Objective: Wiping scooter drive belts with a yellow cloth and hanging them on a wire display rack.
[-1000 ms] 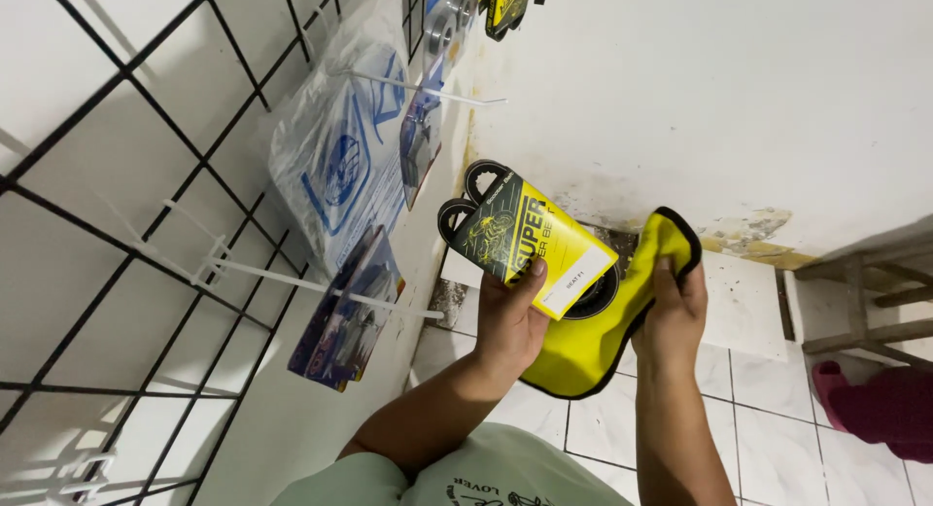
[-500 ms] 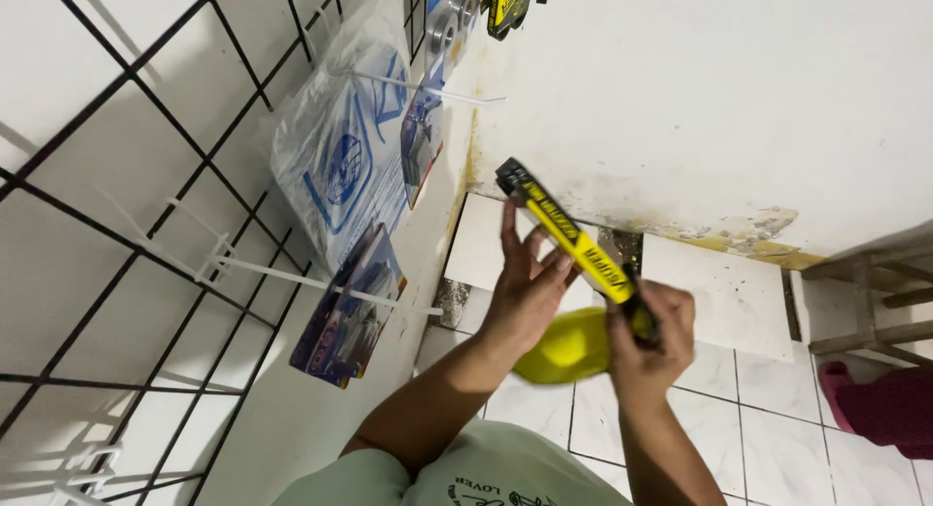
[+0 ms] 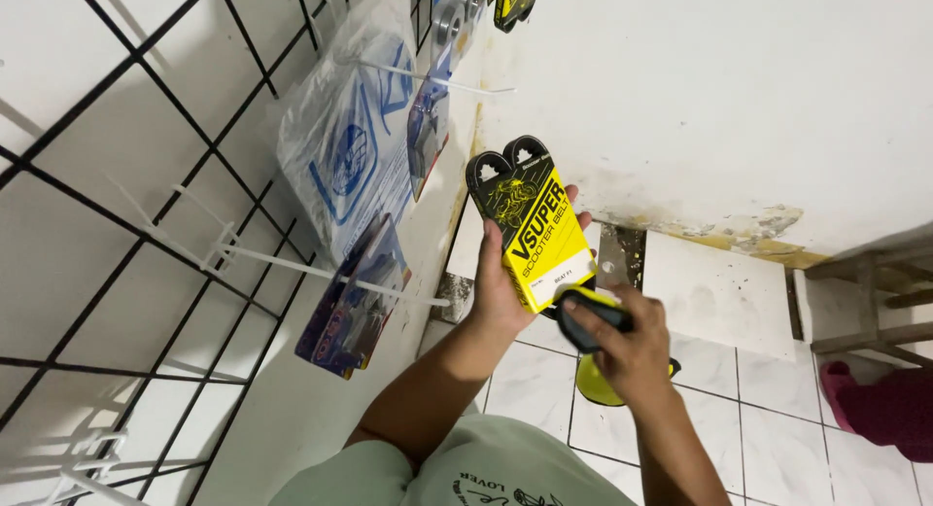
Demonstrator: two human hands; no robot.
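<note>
My left hand (image 3: 502,290) grips a scooter belt in a yellow and black cardboard sleeve (image 3: 533,229), held upright in front of the white wall. My right hand (image 3: 632,350) is closed around the black belt loop (image 3: 590,317) at the sleeve's lower end. A second yellow package (image 3: 595,384) shows partly below my right hand; what supports it is hidden.
A black wire grid panel (image 3: 146,224) with white pegs covers the wall on the left. Clear plastic bags with blue print (image 3: 345,166) and dark packages (image 3: 355,302) hang from its pegs. Another yellow package (image 3: 513,0) hangs at the top. A wooden frame (image 3: 870,302) stands at the right on the tiled floor.
The sleeve has turned from edge-on to face the camera and sits higher in my left hand. My right hand has moved onto the black loop at its lower end.
</note>
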